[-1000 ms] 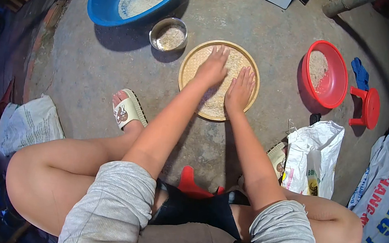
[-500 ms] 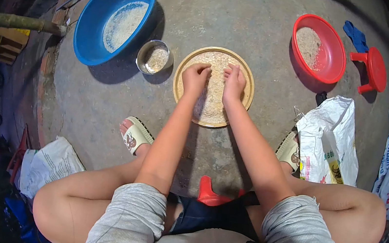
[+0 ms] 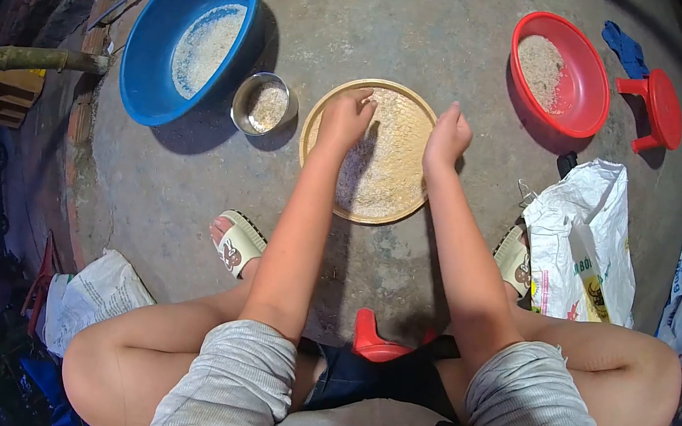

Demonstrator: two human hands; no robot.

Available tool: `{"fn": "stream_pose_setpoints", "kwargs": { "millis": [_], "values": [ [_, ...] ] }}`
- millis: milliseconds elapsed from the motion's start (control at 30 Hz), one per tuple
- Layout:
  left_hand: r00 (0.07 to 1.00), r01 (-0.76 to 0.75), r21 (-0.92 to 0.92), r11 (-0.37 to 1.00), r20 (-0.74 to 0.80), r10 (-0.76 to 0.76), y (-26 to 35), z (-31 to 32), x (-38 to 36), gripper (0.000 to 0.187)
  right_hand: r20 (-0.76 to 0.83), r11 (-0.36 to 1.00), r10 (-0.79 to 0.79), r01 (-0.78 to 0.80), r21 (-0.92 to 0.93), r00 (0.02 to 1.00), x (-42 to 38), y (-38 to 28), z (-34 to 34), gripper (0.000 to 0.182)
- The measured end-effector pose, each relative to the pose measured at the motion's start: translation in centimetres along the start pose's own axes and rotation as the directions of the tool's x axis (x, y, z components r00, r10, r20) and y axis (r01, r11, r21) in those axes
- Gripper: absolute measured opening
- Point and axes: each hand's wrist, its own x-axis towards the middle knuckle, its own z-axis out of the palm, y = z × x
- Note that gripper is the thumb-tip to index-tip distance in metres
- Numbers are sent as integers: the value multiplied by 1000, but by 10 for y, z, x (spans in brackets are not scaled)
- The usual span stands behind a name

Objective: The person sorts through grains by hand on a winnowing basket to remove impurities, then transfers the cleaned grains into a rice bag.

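Note:
On the floor in front of me lies a round shallow tray (image 3: 370, 219) with a yellowish woven-looking rim. A layer of pale grain (image 3: 392, 161) covers its bottom. My left hand (image 3: 346, 121) is over the tray's left part, fingers bent and thumb apart from them, just above the grain. My right hand (image 3: 449, 141) is at the right rim, closed around it with the thumb up; its lower fingers are partly hidden. Left of the tray stands a small metal bowl (image 3: 239, 113) holding some grain.
A large blue basin (image 3: 135, 91) with whitish grain stands at the far left, a red basin (image 3: 586, 82) with grain at the far right. Beside that are a red stool (image 3: 660, 109) and a blue cloth (image 3: 625, 48). A white sack (image 3: 588, 237) lies by my right foot.
My right hand has moved right, from over the grain to the tray's rim. The left hand has shifted slightly, its thumb and fingers further apart. Bare yellowish tray shows more at the right.

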Motion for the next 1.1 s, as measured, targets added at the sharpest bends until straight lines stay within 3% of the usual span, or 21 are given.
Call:
{"fn": "stream_pose_setpoints", "kwargs": {
  "millis": [67,133,200,267,433,667,733,800,867,933,1033,1100],
  "values": [
    [1000,22,-20,1000,19,-21,-9,14,-4,35,48,889,-327,325,-322,944,4,0,-14,47],
    [957,-264,245,933,-54,285,-15,26,-9,50,89,848,-332,338,-408,939,2,5,-25,46],
    [964,-258,253,933,10,264,-17,35,-13,58,135,799,-326,349,-489,936,1,15,-34,46],
    [933,-341,304,889,-6,360,-13,43,-15,58,112,770,-291,302,-562,950,3,26,-41,45],
    [881,-471,207,857,72,467,-1,63,-27,51,119,761,-312,323,-562,943,3,27,-38,46],
    [864,-499,56,865,112,492,7,75,-81,43,82,761,-313,302,-574,946,5,26,-37,46],
    [837,-547,82,833,87,541,8,73,-97,37,91,758,-326,318,-569,941,5,26,-38,47],
    [793,-600,36,799,157,588,2,69,-113,31,100,759,-339,335,-559,936,3,24,-39,48],
    [768,-639,76,765,103,632,-4,69,-127,28,100,756,-296,297,-584,950,1,19,-39,48],
    [776,-607,78,791,273,568,-8,60,-134,27,111,752,-325,328,-572,939,-2,15,-39,47],
    [809,-572,64,818,210,549,-8,49,-130,16,153,756,-384,405,-514,911,-13,8,-38,45],
    [902,-420,155,894,184,392,-6,37,-122,7,188,763,-419,456,-457,889,-25,6,-31,45]
  ]
}}
